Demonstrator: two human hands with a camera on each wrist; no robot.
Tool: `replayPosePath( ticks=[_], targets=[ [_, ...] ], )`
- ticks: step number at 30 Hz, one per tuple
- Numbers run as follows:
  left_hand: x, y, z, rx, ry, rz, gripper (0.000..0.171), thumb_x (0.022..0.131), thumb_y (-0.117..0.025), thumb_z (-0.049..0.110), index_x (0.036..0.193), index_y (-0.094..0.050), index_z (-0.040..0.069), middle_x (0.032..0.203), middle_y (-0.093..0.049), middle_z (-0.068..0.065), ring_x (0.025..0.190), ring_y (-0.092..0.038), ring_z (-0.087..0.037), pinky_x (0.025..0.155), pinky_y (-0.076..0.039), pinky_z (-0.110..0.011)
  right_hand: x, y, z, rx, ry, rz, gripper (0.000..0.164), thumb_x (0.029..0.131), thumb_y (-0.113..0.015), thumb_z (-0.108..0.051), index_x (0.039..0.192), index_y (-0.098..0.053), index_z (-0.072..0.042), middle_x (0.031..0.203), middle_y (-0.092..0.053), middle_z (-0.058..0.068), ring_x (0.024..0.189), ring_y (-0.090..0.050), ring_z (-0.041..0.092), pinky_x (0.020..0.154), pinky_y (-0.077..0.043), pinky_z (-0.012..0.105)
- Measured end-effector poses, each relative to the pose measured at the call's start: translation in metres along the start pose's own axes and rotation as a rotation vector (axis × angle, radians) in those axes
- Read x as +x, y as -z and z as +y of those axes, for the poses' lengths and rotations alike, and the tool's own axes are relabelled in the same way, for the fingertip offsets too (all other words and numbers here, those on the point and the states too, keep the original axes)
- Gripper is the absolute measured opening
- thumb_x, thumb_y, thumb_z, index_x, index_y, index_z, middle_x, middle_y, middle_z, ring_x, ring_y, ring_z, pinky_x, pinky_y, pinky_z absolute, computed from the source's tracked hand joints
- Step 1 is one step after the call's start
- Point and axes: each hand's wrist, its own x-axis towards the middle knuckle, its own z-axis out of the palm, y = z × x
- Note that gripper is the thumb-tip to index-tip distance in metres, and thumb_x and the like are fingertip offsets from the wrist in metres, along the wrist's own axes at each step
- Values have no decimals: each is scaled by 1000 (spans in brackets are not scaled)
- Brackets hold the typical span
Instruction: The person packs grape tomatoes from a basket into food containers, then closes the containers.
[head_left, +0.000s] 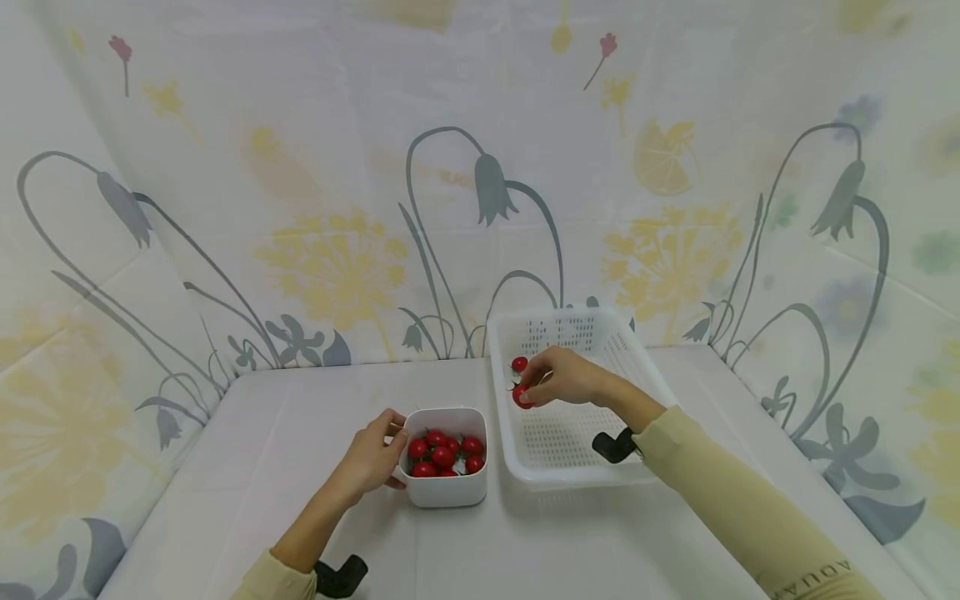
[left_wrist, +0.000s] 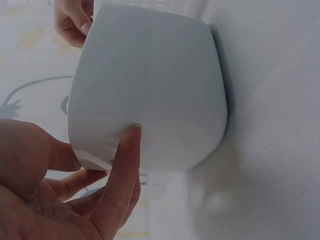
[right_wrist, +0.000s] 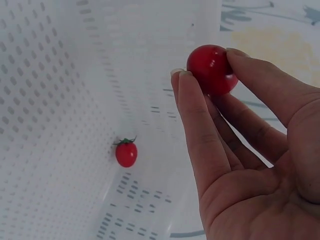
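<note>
My right hand (head_left: 567, 379) pinches a red cherry tomato (right_wrist: 211, 69) between thumb and fingertips, over the left part of a white perforated basket (head_left: 551, 477). Another cherry tomato (right_wrist: 126, 153), with its green stem cap on, lies in the basket. To the left of the basket stands a white square container (head_left: 447, 494), which holds several cherry tomatoes (head_left: 443, 456). My left hand (head_left: 373, 454) grips the container's left side, the thumb by the rim and a finger against the outer wall (left_wrist: 150, 75).
Both containers stand on a table under a white cloth (head_left: 300, 417). Behind it hangs a white sheet (head_left: 450, 83) printed with grey and yellow flowers. A black wrist mount (head_left: 341, 577) sits on the left wrist and another black mount (head_left: 613, 447) on the right.
</note>
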Motion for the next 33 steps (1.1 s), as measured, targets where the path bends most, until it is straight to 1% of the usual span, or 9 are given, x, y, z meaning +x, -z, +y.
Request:
replayPosePath(
  ticks=[5,9,19,26,33],
  targets=[
    [0,0,0,4,4,-6,19,105,-51,6,122,-55,0,131,-59,-26,102,-66,-35,51,-63,-39,-2,-1,-4,-6,6,-5,15,93,-76,-16,103,-75,-6,95,-76,4,90,-73,27,87,-61,38],
    [0,0,-1,0,6,-8,19,105,-50,6,122,-55,0,131,-59,-26,102,-66,-35,51,-63,-39,-5,-3,-9,-1,26,-12,15,93,-75,-16,103,-75,-6,96,-76,4,92,-73,29,88,-61,39],
    [0,0,1,-11,3,2,19,104,-50,5,121,-55,0,130,-59,-27,101,-66,-34,51,-63,-39,-13,-13,-22,13,74,-11,14,92,-74,-14,102,-75,-5,95,-76,5,90,-72,27,84,-61,36],
    [-2,1,1,-2,6,-2,19,104,-50,6,122,-55,0,130,-60,-27,100,-67,-34,51,-63,-39,-19,-21,-29,7,70,-15,12,92,-74,-14,101,-74,-5,94,-76,4,87,-71,23,82,-61,34],
    [-2,2,2,2,8,-6,20,105,-50,7,123,-55,-1,131,-59,-27,100,-66,-33,52,-63,-39,-20,-27,-32,-1,82,-21,11,92,-75,-12,100,-74,-5,91,-76,4,84,-71,19,79,-61,32]
  ],
)
